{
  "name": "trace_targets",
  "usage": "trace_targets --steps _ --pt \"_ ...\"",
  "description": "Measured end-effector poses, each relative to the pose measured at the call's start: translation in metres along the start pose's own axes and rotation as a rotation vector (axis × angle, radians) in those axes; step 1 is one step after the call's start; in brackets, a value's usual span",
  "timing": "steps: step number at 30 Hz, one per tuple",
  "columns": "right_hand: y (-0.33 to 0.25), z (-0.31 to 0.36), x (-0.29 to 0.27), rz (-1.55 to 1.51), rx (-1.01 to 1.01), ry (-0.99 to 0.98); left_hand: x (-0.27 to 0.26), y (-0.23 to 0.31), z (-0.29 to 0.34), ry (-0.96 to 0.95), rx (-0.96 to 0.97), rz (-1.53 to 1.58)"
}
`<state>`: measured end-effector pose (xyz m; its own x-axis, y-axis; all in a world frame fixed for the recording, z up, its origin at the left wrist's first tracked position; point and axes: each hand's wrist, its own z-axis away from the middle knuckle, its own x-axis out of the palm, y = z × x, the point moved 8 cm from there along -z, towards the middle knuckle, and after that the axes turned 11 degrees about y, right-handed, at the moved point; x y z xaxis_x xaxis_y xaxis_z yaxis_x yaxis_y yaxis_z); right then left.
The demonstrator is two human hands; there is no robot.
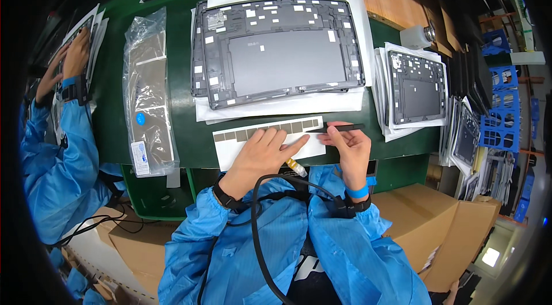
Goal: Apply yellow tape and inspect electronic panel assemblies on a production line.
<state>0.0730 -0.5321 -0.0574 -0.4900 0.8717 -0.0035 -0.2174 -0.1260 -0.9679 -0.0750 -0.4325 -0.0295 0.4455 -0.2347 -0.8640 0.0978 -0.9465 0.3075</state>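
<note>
A white backing sheet (230, 158) with a row of grey-brown rectangular pads (280, 131) lies at the table's front edge. My left hand (259, 154) rests on it, fingers stretched out over the lower side of the row. Pinched in my right hand (349, 147) is a pair of black tweezers (348, 128), its tips at the right end of the row. Whether the tips grip a pad is too small to tell. Just beyond the sheet sits a large black device housing (287, 63) dotted with small white stickers, on white foam sheets (282, 105).
Left of the housing lies a clear plastic bag (150, 95) of brown pad sheets. A stack of smaller housings (417, 89) stands right. A co-worker's hands (73, 58) work at far left. Cardboard boxes (414, 207) flank me, and a black cable (256, 230) crosses my front.
</note>
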Motion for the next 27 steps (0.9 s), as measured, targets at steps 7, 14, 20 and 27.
trace_targets --steps 7,14,20,27 --pt "0.0053 -0.0012 0.0037 0.0 -0.012 0.076 0.0028 -0.0023 0.0017 -0.034 -0.005 0.015" --pt "0.0038 0.0028 0.0042 0.011 -0.024 0.128 0.0004 -0.001 -0.0011 -0.025 -0.004 0.045" --pt "0.006 0.0064 0.0064 0.018 -0.041 0.161 0.0005 -0.0024 -0.0027 -0.017 0.023 0.039" --pt "0.0047 0.0067 0.005 0.043 -0.059 0.183 0.0036 -0.0068 -0.0003 -0.032 0.017 0.084"
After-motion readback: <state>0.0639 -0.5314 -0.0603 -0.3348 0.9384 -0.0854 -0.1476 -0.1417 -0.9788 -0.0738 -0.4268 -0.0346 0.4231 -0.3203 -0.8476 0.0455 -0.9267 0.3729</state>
